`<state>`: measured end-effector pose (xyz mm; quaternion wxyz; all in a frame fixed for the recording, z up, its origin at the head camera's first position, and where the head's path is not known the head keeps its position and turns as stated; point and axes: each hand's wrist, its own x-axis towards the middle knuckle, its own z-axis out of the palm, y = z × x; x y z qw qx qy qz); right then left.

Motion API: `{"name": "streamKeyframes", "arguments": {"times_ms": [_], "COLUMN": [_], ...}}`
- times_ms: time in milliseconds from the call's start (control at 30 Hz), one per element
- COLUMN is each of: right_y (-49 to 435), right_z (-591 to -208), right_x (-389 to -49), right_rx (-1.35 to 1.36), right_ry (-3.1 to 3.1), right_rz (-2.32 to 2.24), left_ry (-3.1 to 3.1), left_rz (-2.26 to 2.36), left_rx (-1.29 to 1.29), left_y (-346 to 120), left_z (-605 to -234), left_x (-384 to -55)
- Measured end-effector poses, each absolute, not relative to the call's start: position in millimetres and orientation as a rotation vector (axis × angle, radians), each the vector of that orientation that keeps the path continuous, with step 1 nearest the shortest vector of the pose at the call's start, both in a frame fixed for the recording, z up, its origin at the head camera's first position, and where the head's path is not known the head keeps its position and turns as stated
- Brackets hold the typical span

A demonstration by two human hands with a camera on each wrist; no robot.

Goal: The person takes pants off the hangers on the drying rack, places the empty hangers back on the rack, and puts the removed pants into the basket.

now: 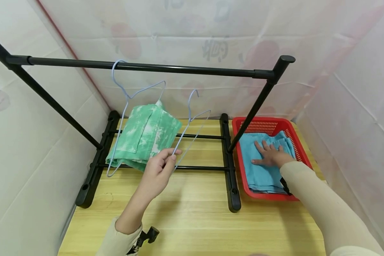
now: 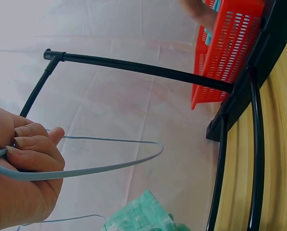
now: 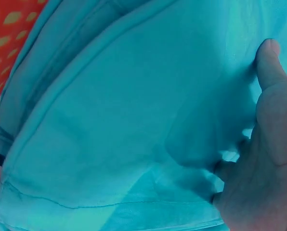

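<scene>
My left hand (image 1: 160,172) pinches the lower part of a thin light-blue hanger (image 1: 190,117), holding it up in front of the rack; in the left wrist view the hanger (image 2: 85,171) passes through curled fingers. My right hand (image 1: 270,155) reaches into the red basket (image 1: 302,145) with its fingers spread over a folded blue cloth garment (image 1: 252,174). In the right wrist view, the fingertips touch or hover just over the blue fabric (image 3: 110,120); I cannot tell which. Left of the held hanger, a green-and-white tie-dye garment (image 1: 140,131) hangs on a second hanger (image 1: 124,93).
A black rack spans the work area, with its top rail (image 1: 185,68) raised and its right foot (image 1: 231,181) beside the basket. The wooden table (image 1: 185,220) lies beneath. White patterned sheeting (image 1: 192,32) encloses the back and sides.
</scene>
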<state>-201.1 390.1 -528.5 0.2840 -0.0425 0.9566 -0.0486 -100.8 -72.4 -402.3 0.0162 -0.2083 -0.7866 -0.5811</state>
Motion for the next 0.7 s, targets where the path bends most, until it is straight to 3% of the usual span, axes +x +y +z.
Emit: {"name": "streamKeyframes", "arguments": {"times_ms": [267,433,700], "right_y": [375.8,358.1,324.6], "right_z": [-512.5,-487.4,-435.4], "right_x": [-205.1,-211.5,-199.8], "right_rx": [-0.197,-0.338,-0.288], "right_ry": [2.637,2.755,2.647], "right_rz": [-0.226,-0.708,-1.648], "left_ry": [-2.445,-2.443,-2.435], "left_rz": [-1.823,-1.821,-1.809], "left_rx": [-0.65,-0.661,-0.677], "left_y": [-70.3,-69.4,-67.9], "left_z": [-399.8,-397.5,-395.5], "left_x": [-97.7,-95.9,-94.5]}}
